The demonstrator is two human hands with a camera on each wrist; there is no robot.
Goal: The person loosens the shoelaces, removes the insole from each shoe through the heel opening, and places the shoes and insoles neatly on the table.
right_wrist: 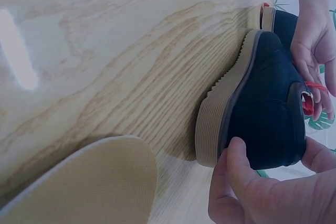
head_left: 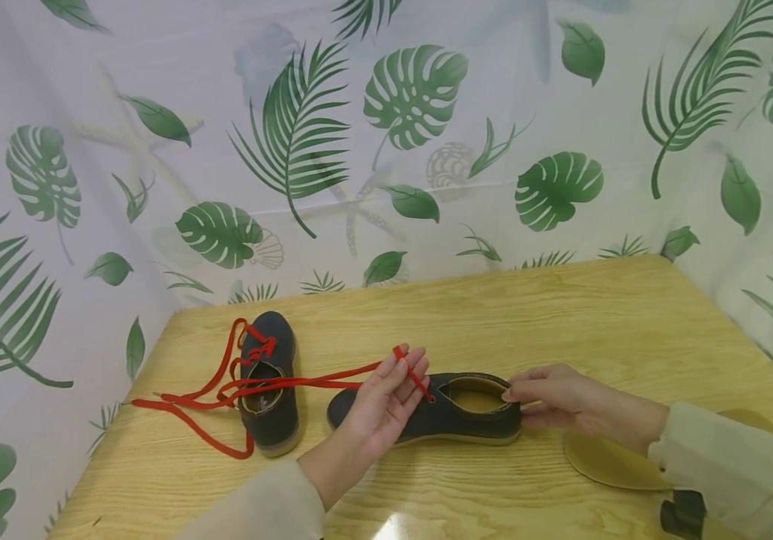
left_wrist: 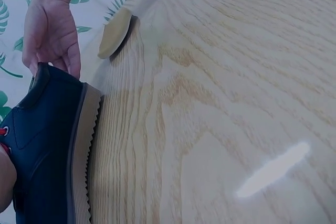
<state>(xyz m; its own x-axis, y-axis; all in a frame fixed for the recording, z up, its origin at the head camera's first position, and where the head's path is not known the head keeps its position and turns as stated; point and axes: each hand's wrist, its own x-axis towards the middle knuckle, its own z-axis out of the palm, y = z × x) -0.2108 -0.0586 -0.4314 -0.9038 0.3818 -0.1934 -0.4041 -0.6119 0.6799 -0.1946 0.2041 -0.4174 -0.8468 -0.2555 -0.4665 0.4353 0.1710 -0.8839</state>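
A dark navy shoe (head_left: 474,429) with a pale ridged sole lies sideways on the table, toe to the left. My right hand (head_left: 564,397) grips its heel, thumb at the collar and fingers on the outside, as the right wrist view also shows. Over the front of this shoe my left hand (head_left: 386,394) is turned palm up and pinches a red shoelace (head_left: 418,381) between thumb and fingers. The lace comes out of an eyelet near the opening; long strands run left from the hand. The left hand hides much of the shoe's front.
To the left stands a second dark shoe (head_left: 271,420), red laces looped over and beside it. A tan insole (head_left: 605,461) lies at the right, partly under the right forearm. Near it is a small black object (head_left: 683,514). Leaf-patterned cloth (head_left: 426,172) encloses the wooden table (head_left: 534,322).
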